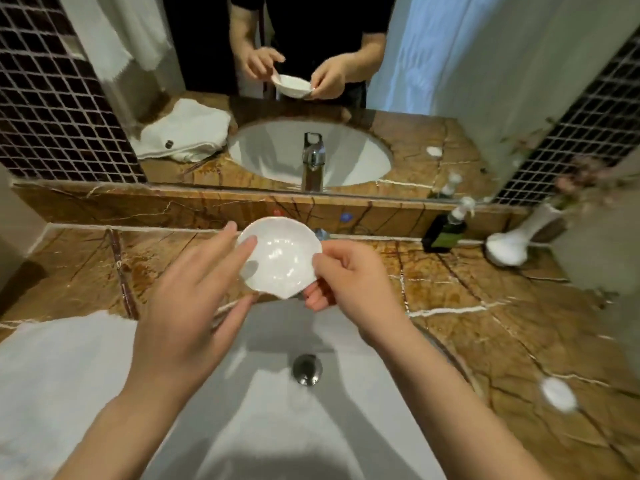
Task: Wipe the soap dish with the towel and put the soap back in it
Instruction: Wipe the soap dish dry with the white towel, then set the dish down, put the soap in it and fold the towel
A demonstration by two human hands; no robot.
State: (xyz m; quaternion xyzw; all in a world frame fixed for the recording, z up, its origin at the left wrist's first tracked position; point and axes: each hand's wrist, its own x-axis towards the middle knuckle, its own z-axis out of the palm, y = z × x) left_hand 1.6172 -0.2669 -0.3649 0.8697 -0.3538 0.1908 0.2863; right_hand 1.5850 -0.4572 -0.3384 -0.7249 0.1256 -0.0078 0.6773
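Right hand [349, 275] pinching soap dish [282, 259] over sink [263, 410]; left hand [188, 306] open at nine o'clock; towel [59, 379] at seven, soap [558, 393] at four.

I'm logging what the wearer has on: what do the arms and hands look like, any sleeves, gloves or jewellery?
Both forearms are bare to the bottom of the frame. The left hand and right hand wear no gloves, and no rings or watch show. The mirror reflects short black sleeves.

Dish [280, 261] held up over the sink [263, 410], right hand [349, 282] pinching its right edge. Towel [59, 386] sits left of that grip, soap [558, 393] off right on the counter [485, 323].
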